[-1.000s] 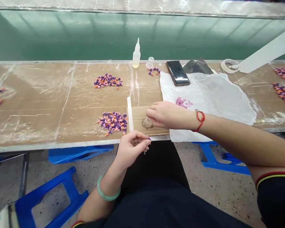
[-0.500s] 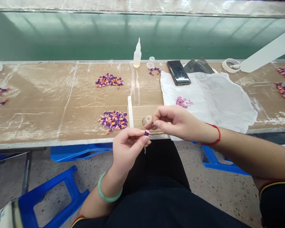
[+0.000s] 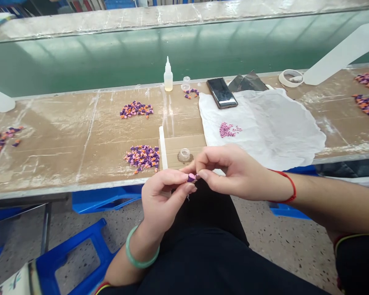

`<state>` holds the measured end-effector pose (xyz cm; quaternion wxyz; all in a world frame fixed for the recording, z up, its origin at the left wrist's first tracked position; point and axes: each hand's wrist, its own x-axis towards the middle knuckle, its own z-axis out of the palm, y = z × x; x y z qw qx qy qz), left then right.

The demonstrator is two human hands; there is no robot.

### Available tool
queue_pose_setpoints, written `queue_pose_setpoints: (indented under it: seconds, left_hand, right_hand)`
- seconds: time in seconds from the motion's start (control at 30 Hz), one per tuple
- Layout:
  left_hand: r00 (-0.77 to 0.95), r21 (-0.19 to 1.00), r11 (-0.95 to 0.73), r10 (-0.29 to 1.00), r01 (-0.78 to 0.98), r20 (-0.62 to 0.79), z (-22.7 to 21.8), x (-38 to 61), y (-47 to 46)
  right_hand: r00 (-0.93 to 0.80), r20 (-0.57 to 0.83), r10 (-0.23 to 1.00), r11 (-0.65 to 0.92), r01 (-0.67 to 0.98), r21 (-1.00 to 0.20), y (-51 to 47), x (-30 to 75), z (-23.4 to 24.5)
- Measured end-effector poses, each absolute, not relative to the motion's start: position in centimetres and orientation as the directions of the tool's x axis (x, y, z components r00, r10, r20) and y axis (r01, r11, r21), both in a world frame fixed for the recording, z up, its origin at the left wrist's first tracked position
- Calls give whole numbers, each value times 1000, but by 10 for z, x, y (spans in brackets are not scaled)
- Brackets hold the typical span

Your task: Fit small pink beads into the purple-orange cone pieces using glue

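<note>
Between the thumb and forefinger of my left hand [image 3: 164,196] is a small purple piece with a pink end [image 3: 191,178]. The fingertips of my right hand [image 3: 226,170] are pinched close against that pink end; something tiny and dark seems to be in them, too small to name. Just beyond the hands, a small clear glass pot [image 3: 184,155] stands on a cardboard piece [image 3: 184,141]. A heap of purple, pink and orange pieces [image 3: 143,157] lies left of it, beside a white strip [image 3: 162,147]. Tiny pink bits [image 3: 227,130] are scattered on white cloth-like sheet [image 3: 264,123].
A second heap of pieces [image 3: 137,109] lies farther back. Along the back edge stand a dropper bottle [image 3: 168,78], a clear cup [image 3: 186,83], a phone [image 3: 222,93] and a tape roll [image 3: 290,78]. Blue stools [image 3: 70,262] stand below the table [image 3: 49,155].
My right hand has come down and closer to the left, its fingertips now at the pink end. The glass pot is more in view. The whole view has shifted and tilted slightly.
</note>
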<state>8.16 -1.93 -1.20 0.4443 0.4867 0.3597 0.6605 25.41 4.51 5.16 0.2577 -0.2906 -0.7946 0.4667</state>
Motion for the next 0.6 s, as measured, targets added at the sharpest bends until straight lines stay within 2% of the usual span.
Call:
queue_pose_setpoints:
  seconds: [0.13,0.6]
  left_hand:
    - [-122,907,-365,930,-212,346,-11,83,-19]
    - [-171,904,-406,908,-134,382,-9,91,-20]
  right_hand:
    - [-697,223,681,492,211,-845,45,257,50]
    - [-684,389,618,705,262,-659,40,260,50]
